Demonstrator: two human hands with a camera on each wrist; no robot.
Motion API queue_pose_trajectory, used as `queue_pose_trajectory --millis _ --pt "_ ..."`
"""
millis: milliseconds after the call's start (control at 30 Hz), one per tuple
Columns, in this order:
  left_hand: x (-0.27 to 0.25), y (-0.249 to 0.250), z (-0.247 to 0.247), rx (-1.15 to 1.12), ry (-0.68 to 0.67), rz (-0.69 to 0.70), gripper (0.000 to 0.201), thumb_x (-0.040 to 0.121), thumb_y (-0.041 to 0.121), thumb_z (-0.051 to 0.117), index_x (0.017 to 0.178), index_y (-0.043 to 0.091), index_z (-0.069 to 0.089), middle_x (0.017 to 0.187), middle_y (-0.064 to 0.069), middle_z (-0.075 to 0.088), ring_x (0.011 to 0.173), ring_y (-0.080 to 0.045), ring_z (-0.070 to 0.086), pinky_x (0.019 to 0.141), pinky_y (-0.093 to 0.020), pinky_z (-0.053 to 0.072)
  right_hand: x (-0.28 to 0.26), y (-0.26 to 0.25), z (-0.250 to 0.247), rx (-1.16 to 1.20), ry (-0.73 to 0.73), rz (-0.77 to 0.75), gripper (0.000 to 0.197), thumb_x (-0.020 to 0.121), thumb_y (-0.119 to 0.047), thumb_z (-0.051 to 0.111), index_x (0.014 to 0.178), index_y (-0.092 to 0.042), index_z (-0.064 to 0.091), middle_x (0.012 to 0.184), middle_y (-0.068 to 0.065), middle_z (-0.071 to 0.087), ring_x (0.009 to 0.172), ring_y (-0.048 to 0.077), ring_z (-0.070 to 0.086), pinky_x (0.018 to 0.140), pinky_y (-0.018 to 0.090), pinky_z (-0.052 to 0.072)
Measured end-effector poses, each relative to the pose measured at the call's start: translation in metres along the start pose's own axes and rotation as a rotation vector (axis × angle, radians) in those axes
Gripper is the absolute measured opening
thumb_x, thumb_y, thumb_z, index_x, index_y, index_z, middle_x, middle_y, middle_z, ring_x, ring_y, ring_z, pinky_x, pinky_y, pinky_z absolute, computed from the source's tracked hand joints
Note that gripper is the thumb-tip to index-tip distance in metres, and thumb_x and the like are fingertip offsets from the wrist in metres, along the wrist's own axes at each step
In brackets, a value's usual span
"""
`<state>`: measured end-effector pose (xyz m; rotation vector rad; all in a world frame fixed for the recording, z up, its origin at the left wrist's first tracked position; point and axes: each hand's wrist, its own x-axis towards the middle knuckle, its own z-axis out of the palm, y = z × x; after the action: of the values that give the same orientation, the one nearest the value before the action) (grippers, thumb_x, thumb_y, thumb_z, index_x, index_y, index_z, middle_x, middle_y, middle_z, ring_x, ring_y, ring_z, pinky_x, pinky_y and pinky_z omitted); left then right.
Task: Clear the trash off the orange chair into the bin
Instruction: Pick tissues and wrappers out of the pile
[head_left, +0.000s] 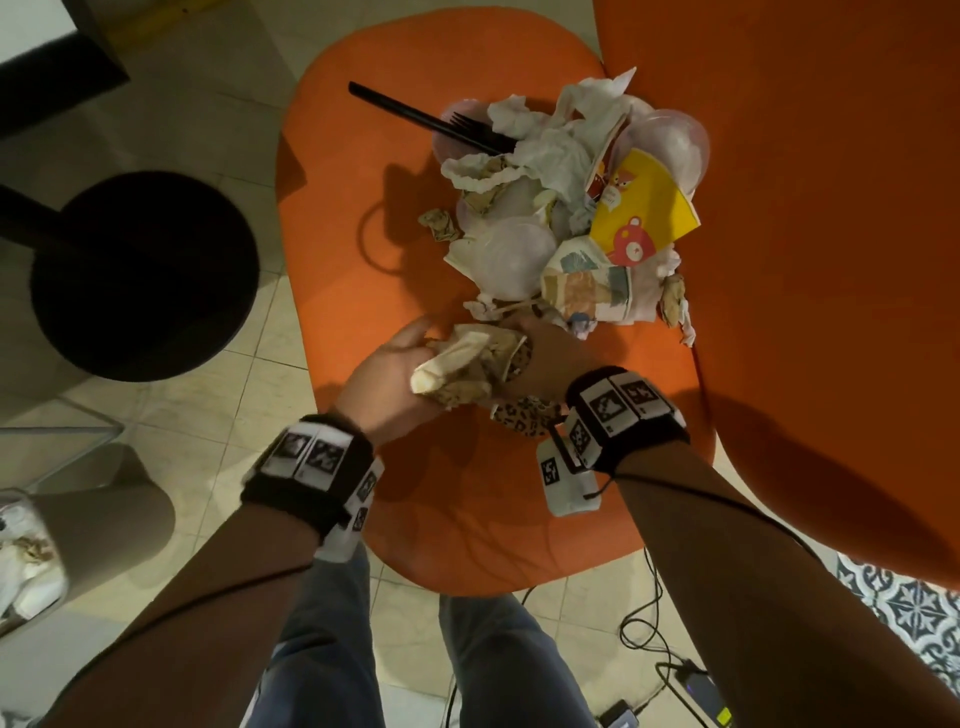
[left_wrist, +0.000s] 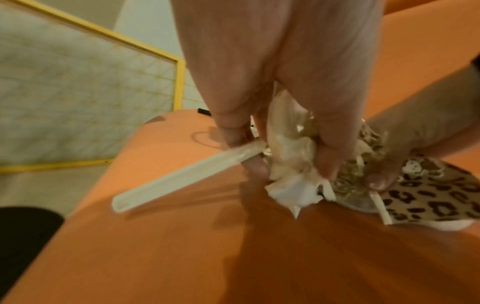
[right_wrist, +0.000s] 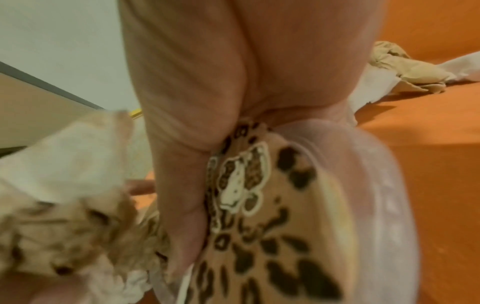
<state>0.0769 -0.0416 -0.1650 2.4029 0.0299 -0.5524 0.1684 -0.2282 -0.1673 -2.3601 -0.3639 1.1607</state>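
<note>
Trash lies heaped on the orange chair seat (head_left: 363, 291): white napkins (head_left: 550, 145), a black plastic fork (head_left: 431, 119), clear lids (head_left: 514, 254) and a yellow paper cup (head_left: 644, 208). At the pile's near edge my left hand (head_left: 415, 358) (left_wrist: 259, 144) grips a crumpled napkin wad (head_left: 457, 364) (left_wrist: 291, 164) together with a flat white stick (left_wrist: 176, 174). My right hand (head_left: 540, 358) (right_wrist: 197, 185) holds a squashed leopard-print cup (head_left: 522, 415) (left_wrist: 428, 195) (right_wrist: 272, 226) with a clear lid (right_wrist: 376, 185) pressed against it. The two hands touch. The beige bin (head_left: 104, 514) stands at the lower left.
The chair's orange back (head_left: 831, 260) rises on the right. A black round stool (head_left: 140, 270) stands left of the chair. Cables and a small device (head_left: 696, 691) lie on the tiled floor by my legs.
</note>
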Motion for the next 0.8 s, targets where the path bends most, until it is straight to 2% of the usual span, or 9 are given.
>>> queue_pose_trajectory --millis 100,200,333,400,500,600,667,733,800 --pt "0.022 -0.001 0.001 0.139 -0.165 0.024 0.055 0.074 0.033 0.068 0.125 0.016 0.057 0.144 -0.008 0.044 0.134 -0.021 0.039 0.107 -0.032 0.038 -0.003 0.004 -0.001 0.052 0.013 0.015 0.070 0.073 -0.022 0.080 0.132 -0.015 0.044 0.130 0.007 0.052 0.119 0.024 0.050 0.085 0.024 0.036" --pt "0.024 -0.001 0.003 0.143 -0.143 0.053 0.047 0.072 0.028 0.073 0.115 0.010 0.063 0.132 -0.012 0.055 0.129 -0.027 0.045 0.101 -0.034 0.042 -0.011 0.014 0.000 0.215 0.081 0.024 0.066 0.074 -0.020 0.080 0.131 -0.014 0.047 0.119 -0.001 0.054 0.113 0.015 0.051 0.088 0.019 0.037" --pt "0.013 0.000 0.010 0.146 -0.115 0.063 0.060 0.071 0.053 0.045 0.112 0.013 0.065 0.119 -0.009 0.062 0.120 -0.028 0.051 0.094 -0.033 0.045 -0.023 0.031 0.009 0.459 0.172 0.077 0.075 0.064 -0.015 0.085 0.130 -0.015 0.048 0.114 0.002 0.058 0.111 0.024 0.056 0.093 0.040 0.047" --pt "0.006 0.001 0.011 0.034 -0.050 -0.027 0.064 0.063 0.052 0.045 0.110 0.014 0.065 0.121 -0.007 0.058 0.112 -0.025 0.054 0.090 -0.033 0.047 -0.030 0.035 0.010 0.579 0.215 0.084 0.082 0.063 -0.009 0.085 0.135 -0.017 0.047 0.118 0.001 0.058 0.113 0.023 0.054 0.094 0.041 0.046" --pt "-0.004 0.004 0.009 -0.279 0.091 -0.142 0.043 0.060 0.035 0.062 0.096 0.012 0.068 0.110 -0.002 0.059 0.095 -0.021 0.060 0.082 -0.034 0.050 -0.036 0.039 0.011 0.639 0.271 0.084 0.078 0.066 -0.007 0.083 0.135 -0.017 0.048 0.119 -0.001 0.058 0.114 0.020 0.054 0.088 0.029 0.044" --pt "-0.012 0.004 0.006 -0.505 0.219 -0.186 0.021 0.065 0.027 0.076 0.083 0.026 0.065 0.093 0.004 0.063 0.082 -0.009 0.062 0.074 -0.026 0.050 -0.047 0.031 0.006 0.686 0.256 0.047 0.075 0.070 -0.007 0.081 0.136 -0.018 0.047 0.119 -0.002 0.058 0.109 0.015 0.055 0.077 0.011 0.049" --pt "-0.015 0.001 0.003 -0.601 0.270 -0.244 0.025 0.068 0.018 0.079 0.080 0.032 0.063 0.086 0.011 0.066 0.076 0.003 0.062 0.070 -0.018 0.049 -0.053 0.023 0.003 0.740 0.254 0.022 0.076 0.071 -0.007 0.081 0.137 -0.019 0.046 0.121 -0.003 0.058 0.109 0.014 0.056 0.081 0.016 0.051" --pt "-0.017 -0.004 -0.001 -0.686 0.289 -0.303 0.030 0.067 0.018 0.080 0.094 0.025 0.068 0.091 0.009 0.071 0.084 0.000 0.065 0.076 -0.020 0.049 -0.057 0.016 0.002 0.763 0.271 -0.001 0.076 0.070 -0.008 0.082 0.136 -0.019 0.046 0.125 0.000 0.059 0.112 0.017 0.057 0.087 0.027 0.053" --pt "-0.022 -0.007 -0.007 -0.739 0.301 -0.329 0.037 0.068 0.015 0.080 0.104 0.017 0.069 0.098 0.007 0.072 0.091 -0.004 0.065 0.079 -0.019 0.047 -0.059 0.006 0.001 0.779 0.299 -0.031 0.074 0.068 -0.008 0.083 0.133 -0.019 0.049 0.123 -0.001 0.061 0.109 0.016 0.060 0.083 0.025 0.055"
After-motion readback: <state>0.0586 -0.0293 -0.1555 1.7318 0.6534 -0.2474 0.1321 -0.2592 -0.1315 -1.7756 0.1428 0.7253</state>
